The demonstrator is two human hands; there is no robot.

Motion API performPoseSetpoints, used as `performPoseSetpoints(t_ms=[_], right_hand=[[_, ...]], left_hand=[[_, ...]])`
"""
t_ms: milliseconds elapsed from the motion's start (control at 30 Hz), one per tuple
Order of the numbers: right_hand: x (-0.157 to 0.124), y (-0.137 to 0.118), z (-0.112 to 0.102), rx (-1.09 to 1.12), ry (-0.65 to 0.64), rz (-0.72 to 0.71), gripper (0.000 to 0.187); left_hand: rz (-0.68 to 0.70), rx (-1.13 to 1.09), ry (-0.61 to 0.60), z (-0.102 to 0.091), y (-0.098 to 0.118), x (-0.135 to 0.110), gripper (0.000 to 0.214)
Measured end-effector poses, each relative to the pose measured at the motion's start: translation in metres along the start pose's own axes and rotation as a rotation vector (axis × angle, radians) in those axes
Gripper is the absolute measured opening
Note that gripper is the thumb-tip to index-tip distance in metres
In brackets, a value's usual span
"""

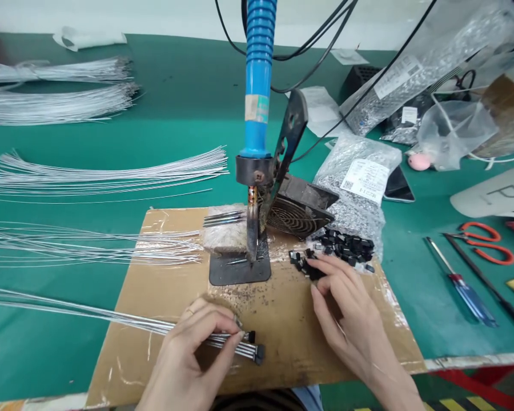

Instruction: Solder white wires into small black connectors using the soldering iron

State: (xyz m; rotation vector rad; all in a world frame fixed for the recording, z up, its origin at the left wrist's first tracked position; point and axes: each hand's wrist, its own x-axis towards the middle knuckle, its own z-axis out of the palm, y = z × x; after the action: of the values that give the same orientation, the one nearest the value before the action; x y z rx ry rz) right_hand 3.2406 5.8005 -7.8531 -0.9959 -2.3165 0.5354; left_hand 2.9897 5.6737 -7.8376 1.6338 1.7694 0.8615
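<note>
My left hand (192,354) pinches a flat bundle of thin silver wires (111,317) near its end, where two small black connectors (256,345) sit on the wire tips. My right hand (346,308) reaches into a pile of small black connectors (342,248), fingertips curled on the pieces at the pile's near edge. Both hands work over a brown cardboard sheet (282,319) on the green table. A blue-handled soldering iron (259,85) stands upright in a metal stand (240,268) just beyond the hands.
More bundles of silver wire (103,171) lie fanned out to the left. A small fan (302,211) and bags of parts (360,177) sit behind the pile. A blue screwdriver (462,285), orange scissors (484,242) and a phone (398,185) lie to the right.
</note>
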Motion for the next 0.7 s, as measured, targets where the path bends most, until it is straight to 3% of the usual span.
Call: performPoseSetpoints(t_ms=[200, 367, 467, 600, 700], right_hand=[[0.005, -0.008, 0.000, 0.010, 0.032, -0.081, 0.021], [0.028, -0.010, 0.008, 0.039, -0.113, -0.132, 0.017], [0.024, -0.010, 0.009, 0.065, -0.110, -0.119, 0.018], [0.006, 0.002, -0.005, 0.057, 0.055, -0.059, 0.016], [-0.006, 0.018, -0.015, -0.137, 0.279, 0.213, 0.016]], left_hand=[[-0.015, -0.028, -0.013, 0.001, 0.002, -0.005, 0.013], [-0.019, -0.033, 0.039, 0.003, 0.000, -0.005, 0.014], [-0.038, -0.053, 0.060, 0.000, -0.001, -0.004, 0.015], [-0.050, -0.070, 0.070, -0.011, -0.001, -0.003, 0.014], [-0.075, -0.047, 0.133, -0.026, -0.002, 0.000, 0.014]])
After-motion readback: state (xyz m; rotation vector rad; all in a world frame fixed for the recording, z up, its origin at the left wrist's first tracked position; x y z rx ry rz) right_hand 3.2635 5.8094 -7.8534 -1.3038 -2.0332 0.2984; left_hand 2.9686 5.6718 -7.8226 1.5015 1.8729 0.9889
